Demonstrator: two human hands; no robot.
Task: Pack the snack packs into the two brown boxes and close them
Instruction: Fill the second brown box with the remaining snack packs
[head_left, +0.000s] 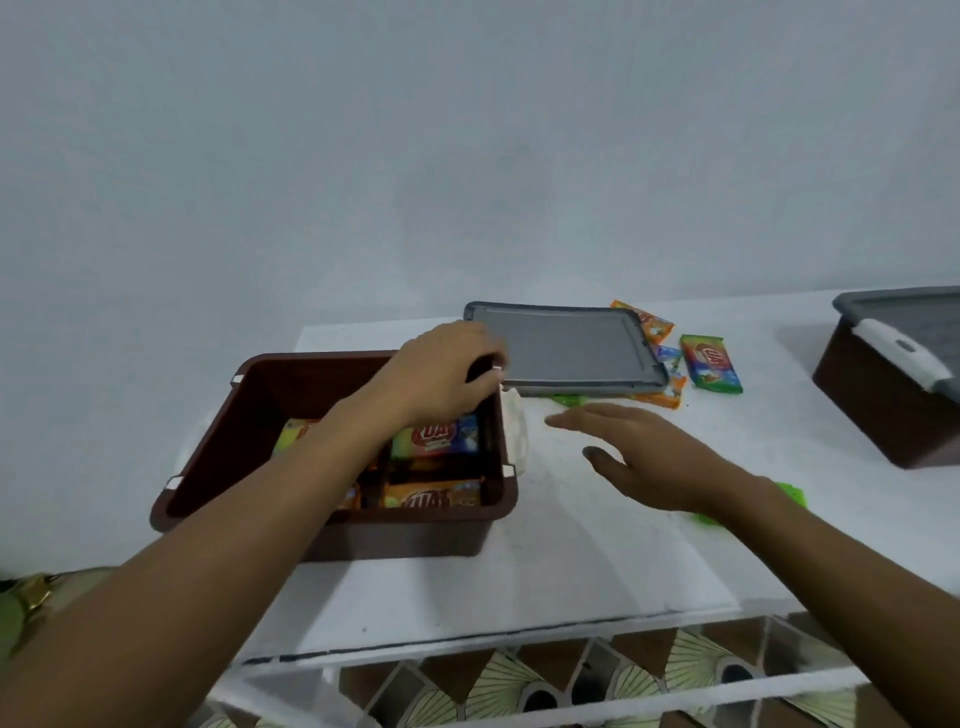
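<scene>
Brown box sits open on the counter, packs inside. Left hand curls at its far right corner; what it grips I cannot tell. Right hand is spread flat to the box's right. Grey lid lies just beyond the box.

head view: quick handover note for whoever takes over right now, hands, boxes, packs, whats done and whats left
Left hand: fingers curled at the open brown box's far right corner; grip unclear.
Right hand: open, flat over the table.
Done: several packs in that box; second brown box, far right, has its lid on.
Left: loose packs beside and under the grey lid, a green one by the right wrist; pack them, then lid on.
</scene>
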